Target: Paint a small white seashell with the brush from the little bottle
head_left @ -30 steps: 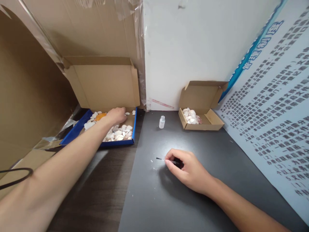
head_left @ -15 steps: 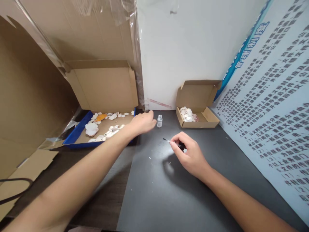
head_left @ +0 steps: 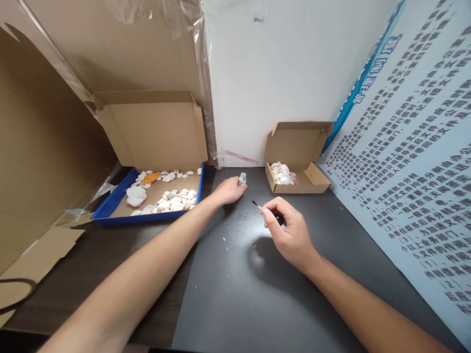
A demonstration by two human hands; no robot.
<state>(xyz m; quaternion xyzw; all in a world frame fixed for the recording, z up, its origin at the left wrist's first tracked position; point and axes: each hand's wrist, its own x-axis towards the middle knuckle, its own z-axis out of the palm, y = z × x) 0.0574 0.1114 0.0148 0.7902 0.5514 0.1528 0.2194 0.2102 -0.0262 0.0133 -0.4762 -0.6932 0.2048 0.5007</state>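
A small clear glass bottle (head_left: pixel 242 178) with its neck uncapped stands toward the back of the dark table. Around its lower part the fingers of my left hand (head_left: pixel 230 190) are closed, so only the top of the bottle shows. My right hand (head_left: pixel 289 228) pinches a thin brush (head_left: pixel 257 204) with a dark bristle tip pointing left and up. The brush's black cap end (head_left: pixel 279 218) sits inside my curled fingers. Both hands are apart from each other, the right one nearer to me.
At left, a blue-rimmed cardboard box (head_left: pixel 138 220) holds many white shells (head_left: pixel 174 200) and an orange shell (head_left: pixel 150 178). A smaller open cardboard box (head_left: pixel 301 188) with white shells stands back right. Small white specks dot the dark tabletop (head_left: pixel 235 294). A printed sheet (head_left: pixel 405 186) lines the right side.
My left hand has moved right from beside the bottle and closed on it. My right hand stays in nearly the same place with the brush. The view has shifted slightly.
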